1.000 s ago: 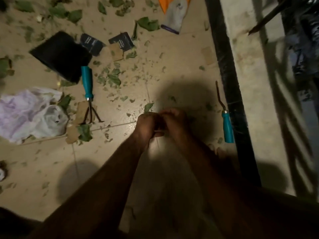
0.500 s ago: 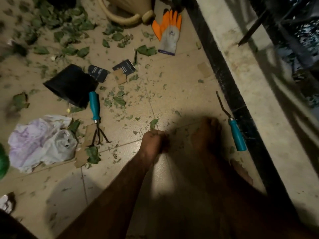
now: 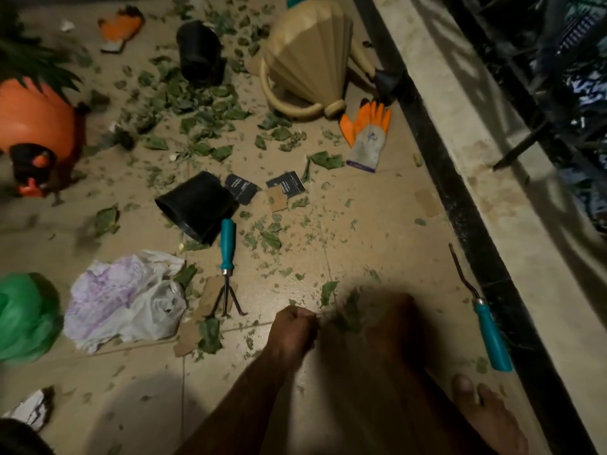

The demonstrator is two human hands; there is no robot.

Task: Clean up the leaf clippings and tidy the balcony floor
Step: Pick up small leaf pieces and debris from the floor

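Green leaf clippings (image 3: 210, 103) lie thick on the beige tiled floor (image 3: 377, 224) at the back and thinner toward me. My left hand (image 3: 292, 330) is curled in a fist and pinches a thin stem with a clump of leaves (image 3: 348, 318) just above the floor. My right hand (image 3: 391, 323) hovers right of that clump, dark and blurred in shadow, so its grip is unclear. One loose leaf (image 3: 328, 290) lies just beyond the hands.
A teal hand rake (image 3: 227, 254), tipped black pot (image 3: 197, 208), white plastic bag (image 3: 124, 300) and green bag (image 3: 23, 316) lie left. A teal weeder (image 3: 489, 336) rests by the black kerb (image 3: 460, 198). Behind: watering can (image 3: 308, 60), orange glove (image 3: 368, 136), orange pot (image 3: 33, 116). My bare foot (image 3: 486, 418) is at right.
My hands, joined a second ago, have moved apart, and a leafy clump now shows between them. The view has tilted up, bringing the watering can and orange pot into sight.
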